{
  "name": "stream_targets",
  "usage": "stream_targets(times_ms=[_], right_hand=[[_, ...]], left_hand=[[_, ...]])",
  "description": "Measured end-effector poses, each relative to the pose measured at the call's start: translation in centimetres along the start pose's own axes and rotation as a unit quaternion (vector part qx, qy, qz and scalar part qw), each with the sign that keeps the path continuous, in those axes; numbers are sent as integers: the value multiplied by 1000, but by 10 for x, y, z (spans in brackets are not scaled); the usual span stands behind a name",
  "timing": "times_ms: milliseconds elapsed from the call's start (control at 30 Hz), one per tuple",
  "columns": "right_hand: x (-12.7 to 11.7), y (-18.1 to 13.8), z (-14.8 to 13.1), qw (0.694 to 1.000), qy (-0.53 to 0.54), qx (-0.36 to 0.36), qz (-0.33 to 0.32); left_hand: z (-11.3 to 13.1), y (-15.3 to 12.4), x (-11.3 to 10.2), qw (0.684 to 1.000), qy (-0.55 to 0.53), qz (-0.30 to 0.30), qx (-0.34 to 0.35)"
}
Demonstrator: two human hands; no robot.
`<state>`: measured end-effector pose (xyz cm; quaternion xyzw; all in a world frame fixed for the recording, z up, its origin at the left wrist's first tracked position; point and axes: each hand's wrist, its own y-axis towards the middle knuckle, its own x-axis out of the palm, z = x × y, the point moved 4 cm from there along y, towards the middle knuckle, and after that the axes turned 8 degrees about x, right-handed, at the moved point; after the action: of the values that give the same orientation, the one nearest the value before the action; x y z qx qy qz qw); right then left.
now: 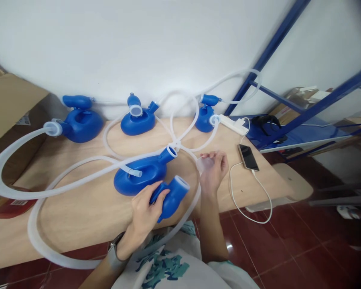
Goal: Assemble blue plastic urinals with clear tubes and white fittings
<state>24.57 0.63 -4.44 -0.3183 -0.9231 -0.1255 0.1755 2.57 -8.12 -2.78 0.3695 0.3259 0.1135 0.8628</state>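
The table [93, 220] stands against a white wall [108, 44]. My left hand [146, 206] grasps the blue spout [173, 200], bottle [126, 182] at its ten o'clock. My right hand [215, 172], at two o'clock, grasps a blurred clear piece [204, 165]. I should hold the spout steady, mouth [183, 183] unobstructed.

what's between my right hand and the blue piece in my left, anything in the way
A pale tube curves down through the gap between the right hand and the blue piece. It may run lower than both; depth is hard to tell. Nothing else visible stands between them.
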Motion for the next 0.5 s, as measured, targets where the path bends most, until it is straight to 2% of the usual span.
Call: stream_targets(times_ms=[67,133,200,300,367,433,500], right_hand=[[-6,10,8,991,-103,-4,-85],[-10,10,23,958,-223,-1,-178],[-13,4,34,926,-300,-23,-227],[-13,-10,35,899,-331,-85,-275],[-9,-24,30,872,-321,-112,-354],[-6,-36,24,844,-305,-120,-424],[-7,-44,20,839,-293,-110,-445]], left_hand=[[-7,1,-3,1000,6,-6,-11],[-17,5,-4,999,19,-9,-31],[-27,9,-4,999,25,-20,-41],[-33,11,2,998,17,-47,-32],[-33,9,5,998,12,-59,-16],[-29,5,8,998,5,-64,-1],[-26,2,10,997,-5,-70,6]])
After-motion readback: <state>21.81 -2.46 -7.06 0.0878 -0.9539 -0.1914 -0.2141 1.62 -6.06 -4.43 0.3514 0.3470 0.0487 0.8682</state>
